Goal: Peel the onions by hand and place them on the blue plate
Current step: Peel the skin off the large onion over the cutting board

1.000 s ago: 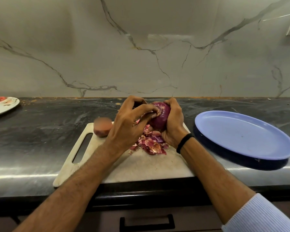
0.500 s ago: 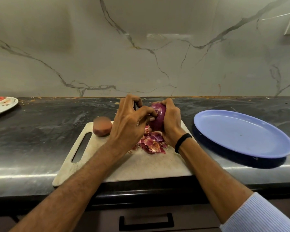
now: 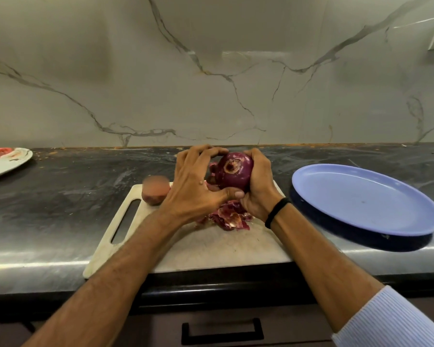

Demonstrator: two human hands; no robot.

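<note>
Onion (image 3: 236, 171) gripped between right hand (image 3: 259, 189) and left hand (image 3: 194, 189), above peels (image 3: 229, 217).

Veined marble wall (image 3: 211, 91) backs a dark glossy counter (image 3: 73, 196) above a handled drawer (image 3: 161, 329).

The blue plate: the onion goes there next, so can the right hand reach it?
Probably yes: the blue plate lies just beside the right hand, nothing between them; that hand grips the onion.

No readable text, labels, brands or numbers
</note>
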